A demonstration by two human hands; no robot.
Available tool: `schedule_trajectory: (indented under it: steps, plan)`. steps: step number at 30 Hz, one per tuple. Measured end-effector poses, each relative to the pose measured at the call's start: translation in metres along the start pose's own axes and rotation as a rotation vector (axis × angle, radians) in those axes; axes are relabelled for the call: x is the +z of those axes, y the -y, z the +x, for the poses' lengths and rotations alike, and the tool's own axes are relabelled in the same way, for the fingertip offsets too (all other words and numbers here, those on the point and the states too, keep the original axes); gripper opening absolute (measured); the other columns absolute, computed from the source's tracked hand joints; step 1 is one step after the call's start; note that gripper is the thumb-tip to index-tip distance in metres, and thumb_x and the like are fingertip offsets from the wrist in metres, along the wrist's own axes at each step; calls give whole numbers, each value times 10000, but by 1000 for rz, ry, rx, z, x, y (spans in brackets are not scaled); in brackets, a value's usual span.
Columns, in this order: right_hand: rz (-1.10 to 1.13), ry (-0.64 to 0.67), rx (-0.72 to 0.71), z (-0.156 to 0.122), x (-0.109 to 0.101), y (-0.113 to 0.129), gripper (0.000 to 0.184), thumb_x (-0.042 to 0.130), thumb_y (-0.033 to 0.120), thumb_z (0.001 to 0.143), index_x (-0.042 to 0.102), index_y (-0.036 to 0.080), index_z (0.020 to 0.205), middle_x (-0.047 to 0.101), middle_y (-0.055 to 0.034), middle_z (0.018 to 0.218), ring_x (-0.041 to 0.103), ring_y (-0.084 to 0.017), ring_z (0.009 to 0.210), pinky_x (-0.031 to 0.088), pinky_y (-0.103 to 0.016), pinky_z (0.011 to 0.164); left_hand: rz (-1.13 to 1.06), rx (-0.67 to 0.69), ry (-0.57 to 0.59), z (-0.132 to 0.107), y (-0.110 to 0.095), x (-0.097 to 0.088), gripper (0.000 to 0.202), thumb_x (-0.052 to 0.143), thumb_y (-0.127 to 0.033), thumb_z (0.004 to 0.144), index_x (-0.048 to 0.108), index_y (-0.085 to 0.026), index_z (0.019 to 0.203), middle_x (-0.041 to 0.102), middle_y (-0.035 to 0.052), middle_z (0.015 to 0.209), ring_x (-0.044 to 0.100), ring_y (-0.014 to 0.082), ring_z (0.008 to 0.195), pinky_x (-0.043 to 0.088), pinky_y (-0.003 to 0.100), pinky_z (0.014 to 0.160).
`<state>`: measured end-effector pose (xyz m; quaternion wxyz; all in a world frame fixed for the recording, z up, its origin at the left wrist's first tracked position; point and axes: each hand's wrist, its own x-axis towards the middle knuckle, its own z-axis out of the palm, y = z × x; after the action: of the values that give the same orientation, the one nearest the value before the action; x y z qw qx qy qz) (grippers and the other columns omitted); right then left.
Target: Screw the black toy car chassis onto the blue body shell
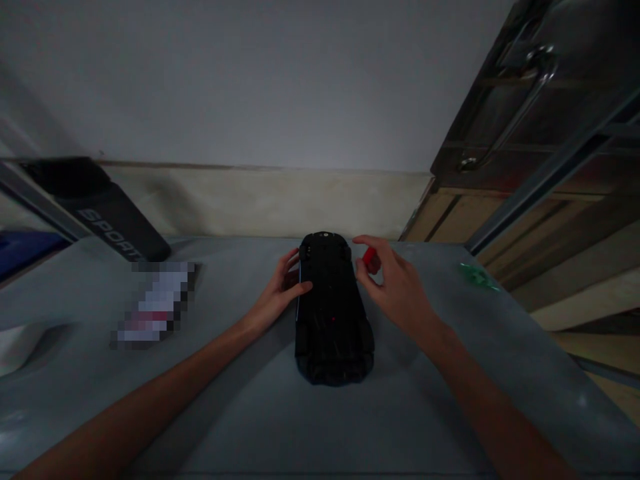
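Observation:
A black toy car (331,307) lies upside down on the grey table, its underside and wheels facing up. My left hand (283,283) grips it from the left side, the thumb resting on the underside and the fingers along the edge. Just right of the car, my right hand (390,277) is curled around a small red object (369,256). Most of that object is hidden by the fingers, so its kind does not show. Thumb and index finger of this hand are apart at the tips, close to the car's side.
A dark bottle-like item marked SPORT (113,217) leans at the back left. Near it lies a pixelated flat object (157,303), and a white rounded thing (20,347) is at the left edge. Green crumpled plastic (479,275) lies at the right. A wall (280,200) borders the back.

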<state>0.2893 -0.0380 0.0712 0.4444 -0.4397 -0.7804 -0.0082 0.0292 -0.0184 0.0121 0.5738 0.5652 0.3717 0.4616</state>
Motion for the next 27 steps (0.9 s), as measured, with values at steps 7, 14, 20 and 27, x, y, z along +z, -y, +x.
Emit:
schedule_trajectory:
  steps: [7,14,20,27]
  plan:
    - [-12,-20,21,-1,-1,1,278,604,249,1078,677,274,1345,689,10,836,674,-208,721,541,-343,763,-3,10,11,2,4,-1,905,893,-461,912,459,-378,1702,428,111,1880,532,443,1619,407,696,1345]
    - [20,-16,37,0,-1,3,286,568,227,1057,679,279,1316,668,22,806,636,-194,684,504,-326,708,0,-6,-14,3,4,0,914,894,-449,898,450,-345,1691,431,131,1870,514,438,1631,388,678,1360]
    - [-40,-53,50,1,-3,2,156,647,319,1091,713,285,1228,650,29,753,631,-199,672,503,-339,729,24,13,3,3,4,-2,865,869,-467,935,474,-385,1700,456,106,1862,504,444,1645,392,686,1358]
    - [-6,-30,42,2,-5,4,280,564,214,1043,699,277,1280,687,8,814,656,-206,705,514,-340,731,3,8,-14,4,6,-2,879,892,-432,907,478,-363,1679,468,113,1851,535,442,1612,411,678,1345]
